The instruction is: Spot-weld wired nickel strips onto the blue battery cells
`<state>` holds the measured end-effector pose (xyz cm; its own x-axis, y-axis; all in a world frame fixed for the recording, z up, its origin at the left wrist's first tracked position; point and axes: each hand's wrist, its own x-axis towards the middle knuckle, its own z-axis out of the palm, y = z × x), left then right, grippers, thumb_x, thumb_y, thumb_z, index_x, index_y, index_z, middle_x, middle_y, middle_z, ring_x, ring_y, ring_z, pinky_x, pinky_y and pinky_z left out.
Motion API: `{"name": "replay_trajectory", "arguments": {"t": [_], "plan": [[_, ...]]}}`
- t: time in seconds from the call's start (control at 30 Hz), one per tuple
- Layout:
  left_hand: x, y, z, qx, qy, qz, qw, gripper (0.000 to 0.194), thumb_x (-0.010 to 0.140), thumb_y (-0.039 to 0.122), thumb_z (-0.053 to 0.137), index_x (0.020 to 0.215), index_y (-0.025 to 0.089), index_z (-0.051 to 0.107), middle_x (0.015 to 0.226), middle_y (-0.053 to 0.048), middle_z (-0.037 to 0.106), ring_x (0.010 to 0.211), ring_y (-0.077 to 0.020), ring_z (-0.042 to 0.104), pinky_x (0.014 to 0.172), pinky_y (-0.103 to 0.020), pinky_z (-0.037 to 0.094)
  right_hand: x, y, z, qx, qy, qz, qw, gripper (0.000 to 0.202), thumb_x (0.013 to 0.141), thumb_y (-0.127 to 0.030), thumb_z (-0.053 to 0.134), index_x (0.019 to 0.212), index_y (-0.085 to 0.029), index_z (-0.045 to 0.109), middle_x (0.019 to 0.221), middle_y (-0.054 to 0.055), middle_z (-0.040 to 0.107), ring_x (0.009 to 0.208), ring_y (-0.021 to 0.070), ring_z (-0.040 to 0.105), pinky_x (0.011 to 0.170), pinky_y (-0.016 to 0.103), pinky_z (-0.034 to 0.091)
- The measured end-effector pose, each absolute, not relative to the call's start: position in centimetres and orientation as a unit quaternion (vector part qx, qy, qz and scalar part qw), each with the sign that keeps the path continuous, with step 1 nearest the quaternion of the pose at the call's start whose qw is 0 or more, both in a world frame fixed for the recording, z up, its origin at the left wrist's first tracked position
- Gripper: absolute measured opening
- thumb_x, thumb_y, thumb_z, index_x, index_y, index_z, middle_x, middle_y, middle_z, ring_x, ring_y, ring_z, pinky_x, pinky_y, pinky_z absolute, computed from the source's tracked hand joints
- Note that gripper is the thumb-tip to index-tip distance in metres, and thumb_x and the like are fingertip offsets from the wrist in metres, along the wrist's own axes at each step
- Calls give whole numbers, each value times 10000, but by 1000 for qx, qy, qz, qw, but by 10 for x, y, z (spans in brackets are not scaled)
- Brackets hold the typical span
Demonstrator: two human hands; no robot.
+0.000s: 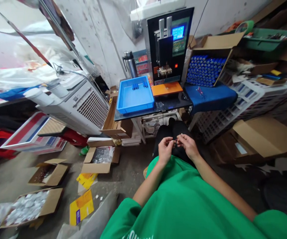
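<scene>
My left hand and my right hand are close together over my lap, fingers pinched toward each other. Something small and dark sits between the fingertips, too small to name. Ahead of them stands a black table with a blue tray holding several blue battery cells. To the tray's right is a black machine with a lit screen and an orange plate at its base. Neither hand touches the table.
A carton of blue cylindrical cells rests on a blue cloth-covered surface at right. A steel flask stands behind the tray. Open cardboard boxes lie on the floor at left, and white plastic crates stand at right.
</scene>
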<state>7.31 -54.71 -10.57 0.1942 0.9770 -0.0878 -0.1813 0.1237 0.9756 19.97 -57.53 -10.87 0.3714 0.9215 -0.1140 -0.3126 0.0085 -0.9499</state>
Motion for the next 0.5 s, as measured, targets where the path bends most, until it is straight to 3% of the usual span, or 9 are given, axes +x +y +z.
{"name": "replay_trajectory", "arguments": {"t": [0.27, 0.5], "plan": [[60, -550, -102, 525, 430, 484, 553, 245, 766, 365, 735, 906, 164, 712, 859, -67, 723, 796, -174, 660, 779, -325, 541, 189, -583, -93, -599, -449, 327, 577, 309, 768, -521, 739, 759, -214, 711, 771, 42, 701, 747, 215, 632, 758, 362, 509], [49, -565, -80, 543, 426, 484, 539, 194, 836, 334, 667, 937, 183, 734, 920, -77, 741, 843, -192, 673, 806, -331, 543, 179, -596, -85, -633, -488, 260, 541, 315, 815, -534, 681, 843, -222, 721, 843, 70, 725, 802, 243, 668, 783, 377, 536]]}}
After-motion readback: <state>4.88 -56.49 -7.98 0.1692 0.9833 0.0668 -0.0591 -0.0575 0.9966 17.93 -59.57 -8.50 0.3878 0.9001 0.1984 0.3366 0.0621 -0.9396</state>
